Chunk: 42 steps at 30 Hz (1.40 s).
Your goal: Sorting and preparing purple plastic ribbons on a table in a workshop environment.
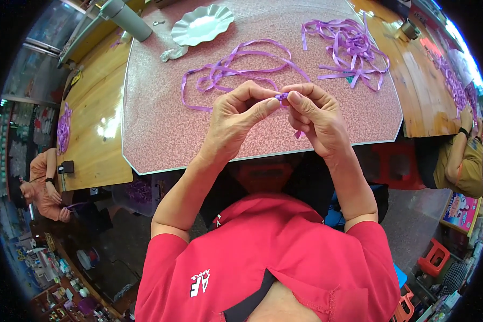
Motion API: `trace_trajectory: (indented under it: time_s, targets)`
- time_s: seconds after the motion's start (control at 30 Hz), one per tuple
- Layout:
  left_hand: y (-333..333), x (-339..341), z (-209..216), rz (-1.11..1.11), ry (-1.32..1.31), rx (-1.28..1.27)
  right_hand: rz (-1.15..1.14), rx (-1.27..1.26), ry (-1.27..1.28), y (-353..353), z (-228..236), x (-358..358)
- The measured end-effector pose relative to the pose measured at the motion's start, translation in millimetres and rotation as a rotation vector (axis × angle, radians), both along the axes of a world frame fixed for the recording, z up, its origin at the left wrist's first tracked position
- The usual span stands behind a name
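Above the near part of the pink speckled table, both my hands meet at a small folded piece of purple ribbon (282,97). My left hand (239,115) pinches its left side between thumb and index finger. From the other side my right hand (316,115) grips it the same way, thumb against the fingertips. A short ribbon end hangs below my right fingers. Beyond my hands, a long loose purple ribbon (252,52) lies in wide loops and runs toward my fingertips. How the ribbon is folded between the fingertips is mostly hidden.
A heap of purple ribbons (349,48) lies at the table's far right. Far left stand a scalloped pale plate (203,25) and a grey-green tumbler (126,20), near a crumpled clear wrapper (174,53). People sit at wooden tables (99,118) on both sides.
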<state>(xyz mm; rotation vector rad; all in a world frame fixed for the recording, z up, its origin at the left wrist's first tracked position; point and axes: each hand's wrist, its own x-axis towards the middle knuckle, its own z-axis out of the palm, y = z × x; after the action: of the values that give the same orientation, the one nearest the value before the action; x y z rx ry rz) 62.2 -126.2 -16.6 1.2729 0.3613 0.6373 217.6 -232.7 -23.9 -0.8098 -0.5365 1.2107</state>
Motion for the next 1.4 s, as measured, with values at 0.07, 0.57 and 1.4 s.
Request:
trace_trajectory:
  time_s: [0.07, 0.57, 1.4]
  targets:
    - [0, 0, 0, -0.004, 0.006, -0.01, -0.005, 0.004, -0.008, 0, 0, -2]
    - [2, -3, -2, 0.108, 0.104, 0.299, -0.117, -0.023, -0.291, -1, 4, -10]
    - [-3, 1, -9, 0.149, 0.104, 0.257, -0.232, 0.047, -0.552, -3, -1, -13]
